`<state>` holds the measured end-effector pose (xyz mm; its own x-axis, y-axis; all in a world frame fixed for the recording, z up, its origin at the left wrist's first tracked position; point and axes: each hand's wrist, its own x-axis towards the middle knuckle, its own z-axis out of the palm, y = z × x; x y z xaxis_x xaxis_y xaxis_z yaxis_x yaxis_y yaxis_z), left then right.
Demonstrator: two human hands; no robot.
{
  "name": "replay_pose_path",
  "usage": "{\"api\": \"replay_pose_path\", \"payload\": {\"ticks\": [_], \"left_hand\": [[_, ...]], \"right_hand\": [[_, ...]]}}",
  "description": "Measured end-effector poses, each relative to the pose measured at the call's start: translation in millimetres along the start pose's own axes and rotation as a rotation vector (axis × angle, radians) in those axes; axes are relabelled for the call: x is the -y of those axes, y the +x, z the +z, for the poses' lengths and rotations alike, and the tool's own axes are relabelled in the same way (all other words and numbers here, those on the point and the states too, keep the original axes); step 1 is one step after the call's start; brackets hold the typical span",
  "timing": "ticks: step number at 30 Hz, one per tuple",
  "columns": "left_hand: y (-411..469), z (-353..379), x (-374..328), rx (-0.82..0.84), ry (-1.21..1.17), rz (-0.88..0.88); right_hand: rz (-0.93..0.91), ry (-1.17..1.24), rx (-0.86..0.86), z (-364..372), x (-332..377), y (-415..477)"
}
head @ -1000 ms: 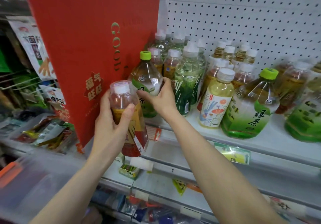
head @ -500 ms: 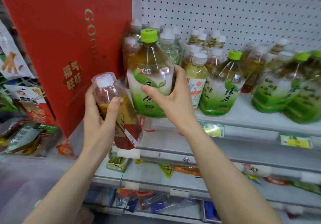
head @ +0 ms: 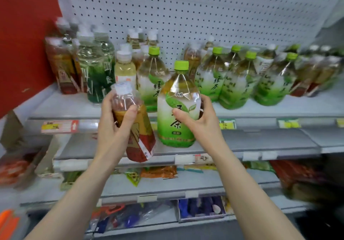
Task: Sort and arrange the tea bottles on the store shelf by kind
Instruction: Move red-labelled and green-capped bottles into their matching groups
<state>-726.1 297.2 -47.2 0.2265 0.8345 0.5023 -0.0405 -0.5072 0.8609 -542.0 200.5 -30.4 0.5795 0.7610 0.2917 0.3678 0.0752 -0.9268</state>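
Note:
My left hand (head: 113, 126) grips a white-capped bottle of brown tea with a red label (head: 138, 137), tilted, in front of the shelf. My right hand (head: 201, 120) holds a large green-capped green tea bottle (head: 176, 113) upright in the air, off the shelf. Behind it, on the white shelf (head: 61, 105), stand several more green-capped green tea bottles (head: 232, 79). At the shelf's left are red-labelled brown tea bottles (head: 61, 68), dark green-labelled bottles (head: 96, 72) and a pale yellow tea bottle (head: 125, 68).
A red panel (head: 24, 40) bounds the shelf at the left and a white pegboard (head: 186, 10) backs it. Price tags (head: 59, 126) line the shelf edge. Lower shelves (head: 260, 143) hold packaged snacks. Blurred brown bottles (head: 316, 72) stand at the far right.
My right hand has lifted the green tea bottle off the shelf's left end and carried it rightward and toward me. My view has swung right; the left hand still holds the brown tea bottle.

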Motion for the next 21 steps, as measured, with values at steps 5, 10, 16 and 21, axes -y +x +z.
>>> {"api": "replay_pose_path", "payload": {"ticks": [5,10,16,21], "left_hand": [[-23,87,-18,0.078,-0.048,0.000],[-43,165,-36,0.184,-0.135,-0.011],[-28,248,-46,0.327,-0.191,0.018],[-4,323,-51,0.416,-0.280,0.043]], "right_hand": [[0.055,-0.006,-0.093,-95,-24,-15],[0.095,0.039,-0.198,-175,-42,-21],[0.110,0.053,-0.341,-248,-64,-10],[0.105,0.020,-0.412,-299,-80,13]]}}
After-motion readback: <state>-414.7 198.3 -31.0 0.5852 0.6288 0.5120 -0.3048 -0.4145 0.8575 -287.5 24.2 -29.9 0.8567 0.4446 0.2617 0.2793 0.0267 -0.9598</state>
